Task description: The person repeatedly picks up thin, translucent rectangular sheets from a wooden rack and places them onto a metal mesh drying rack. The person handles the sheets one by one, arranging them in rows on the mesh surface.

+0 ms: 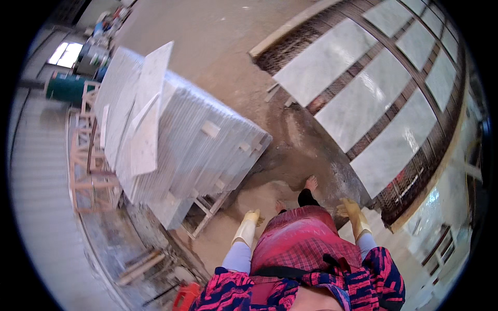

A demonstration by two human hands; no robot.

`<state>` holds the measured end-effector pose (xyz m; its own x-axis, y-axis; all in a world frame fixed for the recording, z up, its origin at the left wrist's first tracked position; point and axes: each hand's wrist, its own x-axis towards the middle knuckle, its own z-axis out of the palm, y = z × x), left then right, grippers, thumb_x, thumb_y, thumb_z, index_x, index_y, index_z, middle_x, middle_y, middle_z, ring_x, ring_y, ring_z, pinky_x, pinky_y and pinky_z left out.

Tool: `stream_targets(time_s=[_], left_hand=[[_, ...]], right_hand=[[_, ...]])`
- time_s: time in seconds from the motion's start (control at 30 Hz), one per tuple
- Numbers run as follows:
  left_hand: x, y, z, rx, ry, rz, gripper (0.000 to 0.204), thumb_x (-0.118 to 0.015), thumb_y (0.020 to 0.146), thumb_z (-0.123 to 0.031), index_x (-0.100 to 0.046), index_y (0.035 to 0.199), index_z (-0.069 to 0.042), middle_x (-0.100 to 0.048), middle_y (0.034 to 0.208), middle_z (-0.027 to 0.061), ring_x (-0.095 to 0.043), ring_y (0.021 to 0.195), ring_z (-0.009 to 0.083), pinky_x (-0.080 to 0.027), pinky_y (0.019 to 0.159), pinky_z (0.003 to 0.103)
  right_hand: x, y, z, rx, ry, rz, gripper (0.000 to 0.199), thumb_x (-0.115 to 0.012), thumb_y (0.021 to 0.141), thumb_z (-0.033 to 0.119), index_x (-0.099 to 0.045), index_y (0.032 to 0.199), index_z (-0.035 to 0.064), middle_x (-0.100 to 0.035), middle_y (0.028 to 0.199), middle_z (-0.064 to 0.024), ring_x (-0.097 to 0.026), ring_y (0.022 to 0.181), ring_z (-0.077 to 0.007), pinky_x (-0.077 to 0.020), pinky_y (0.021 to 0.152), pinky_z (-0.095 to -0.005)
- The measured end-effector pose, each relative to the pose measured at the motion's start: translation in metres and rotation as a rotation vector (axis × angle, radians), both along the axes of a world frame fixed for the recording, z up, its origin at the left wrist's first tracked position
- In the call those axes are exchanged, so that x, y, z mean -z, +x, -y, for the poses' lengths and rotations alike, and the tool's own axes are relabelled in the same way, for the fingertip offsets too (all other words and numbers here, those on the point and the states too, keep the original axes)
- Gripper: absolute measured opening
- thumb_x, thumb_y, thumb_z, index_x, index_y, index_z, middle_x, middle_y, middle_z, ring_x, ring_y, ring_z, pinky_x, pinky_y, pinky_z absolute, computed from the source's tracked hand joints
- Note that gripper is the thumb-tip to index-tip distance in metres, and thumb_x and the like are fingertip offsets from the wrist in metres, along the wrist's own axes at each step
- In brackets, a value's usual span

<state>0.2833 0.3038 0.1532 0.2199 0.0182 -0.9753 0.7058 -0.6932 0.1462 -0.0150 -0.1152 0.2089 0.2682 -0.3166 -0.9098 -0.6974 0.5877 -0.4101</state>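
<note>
The person stands on a wet concrete floor [228,46] between two lots of stone. Both hands wear pale yellow gloves and hang at the person's sides, well apart, holding nothing. The left hand [252,217] points down with its fingers loosely curled, neither clenched nor gripping. The right hand [348,208] has its fingers spread open. Bare feet show just beyond the red checked apron.

The nearest thing to the right hand is the row of white marble slabs [363,98] lying flat on a dark grid-like rack [415,181]. The row begins just beside the right hand and runs away far and to the right. Each slab's long axis lies crosswise to that run, pointing from near right to far left. The near end of the rack, with its pale wooden edge, is close to the right hand; the left hand is well apart from it, across the body.

On the left, a stack of grey-white slabs [197,150] stands on edge, leaning on a wooden frame [91,176]. Its long axis runs from near the person's left side toward the far left. Its near corner is near the left hand but not touching it. Loose timber offcuts [140,264] lie on the floor at near left, beside a small red crate [185,296].
</note>
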Motion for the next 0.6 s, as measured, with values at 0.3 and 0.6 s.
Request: stream_targets(time_s=[0.3,0.6], left_hand=[[-0.056,-0.020,0.060,0.279,-0.245,0.335,0.062,-0.044,0.100,-0.053,-0.075,0.087,-0.001,-0.076,0.090,0.0178,-0.073,0.088,0.0314,-0.055,0.083,0.043],[-0.025,-0.079,-0.056,0.099,-0.286,0.400,0.061,-0.039,0.097,-0.054,-0.080,0.080,-0.011,-0.076,0.093,0.0144,-0.071,0.097,0.0321,-0.052,0.093,0.043]], right_hand=[[0.015,0.043,-0.008,-0.282,-0.050,-0.037,0.040,-0.053,0.102,0.036,-0.059,0.129,0.0071,-0.076,0.098,-0.0178,-0.073,0.074,-0.0263,-0.0590,0.060,-0.0380],[0.006,0.059,-0.070,-0.424,-0.118,0.035,0.038,-0.051,0.105,0.041,-0.061,0.129,0.0126,-0.075,0.102,-0.0166,-0.072,0.077,-0.0273,-0.0598,0.070,-0.0421]])
